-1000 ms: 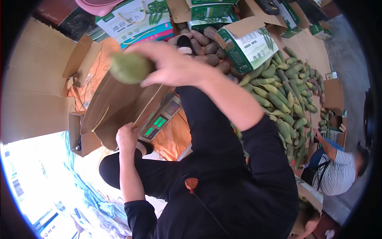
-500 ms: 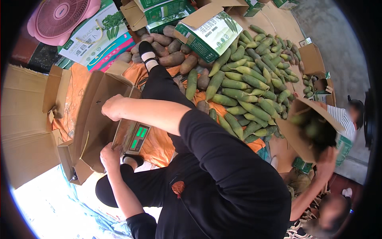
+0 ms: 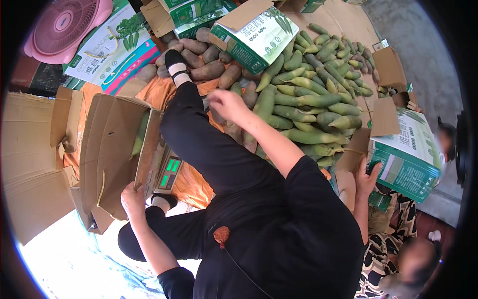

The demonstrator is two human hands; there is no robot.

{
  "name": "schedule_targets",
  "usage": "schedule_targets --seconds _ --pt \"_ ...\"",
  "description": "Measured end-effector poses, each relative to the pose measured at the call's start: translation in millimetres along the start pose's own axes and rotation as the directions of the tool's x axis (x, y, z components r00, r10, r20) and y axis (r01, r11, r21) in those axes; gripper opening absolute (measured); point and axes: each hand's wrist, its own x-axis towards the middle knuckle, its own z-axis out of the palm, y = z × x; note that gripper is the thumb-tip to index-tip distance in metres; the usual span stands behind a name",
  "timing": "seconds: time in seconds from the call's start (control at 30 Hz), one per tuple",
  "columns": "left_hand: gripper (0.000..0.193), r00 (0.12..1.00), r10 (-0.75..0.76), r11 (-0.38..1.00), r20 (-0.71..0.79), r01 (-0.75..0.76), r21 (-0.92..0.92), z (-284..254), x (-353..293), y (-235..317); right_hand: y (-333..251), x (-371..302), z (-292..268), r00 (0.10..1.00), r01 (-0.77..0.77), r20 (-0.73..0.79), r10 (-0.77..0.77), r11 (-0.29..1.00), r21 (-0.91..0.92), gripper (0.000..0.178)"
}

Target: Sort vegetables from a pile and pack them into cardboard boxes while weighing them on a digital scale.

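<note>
My left hand (image 3: 133, 200) grips the near edge of an open cardboard box (image 3: 107, 144), thumb on the rim. Inside that box part of a green radish (image 3: 141, 133) shows; the rest is hidden by the wall. Beneath it is a scale (image 3: 170, 173) with a lit green display. Above my outstretched leg, my right hand (image 3: 226, 105) is at the near side of the radish heap, its fingers loosely bent and nothing visible in them. Beside it are brownish radishes (image 3: 230, 76) and a large pile of green radishes (image 3: 303, 99).
A co-worker's hand (image 3: 367, 179) holds a green and white carton (image 3: 408, 149) tipped at the pile's right side. Another carton (image 3: 256, 35) rests against the radishes at the back. A pink fan (image 3: 64, 25) stands far left, near a flattened printed carton (image 3: 107, 55).
My right hand has left the box and swung right to the heap. A green radish now shows in the box. The co-worker's carton has turned over towards the pile. My left hand stays on the box.
</note>
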Motion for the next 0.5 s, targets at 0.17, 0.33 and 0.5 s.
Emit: schedule_targets --seconds 0.17,0.33,0.5 --pt "0.017 1.000 -0.012 0.999 0.004 0.012 -0.047 -4.0 -1.8 5.5 100.8 -60.8 29.5 0.958 -0.143 0.185 0.220 0.922 -0.359 0.023" --pt "0.015 1.000 -0.026 0.999 -0.011 0.025 -0.041 0.5 -2.8 -2.9 128.2 -83.9 27.5 0.882 -0.265 0.243 0.404 0.851 -0.454 0.029" --pt "0.016 0.999 -0.040 0.998 0.009 0.040 -0.057 -3.5 -2.1 5.1 131.3 -81.5 18.5 0.825 -0.323 0.165 0.540 0.691 -0.647 0.025"
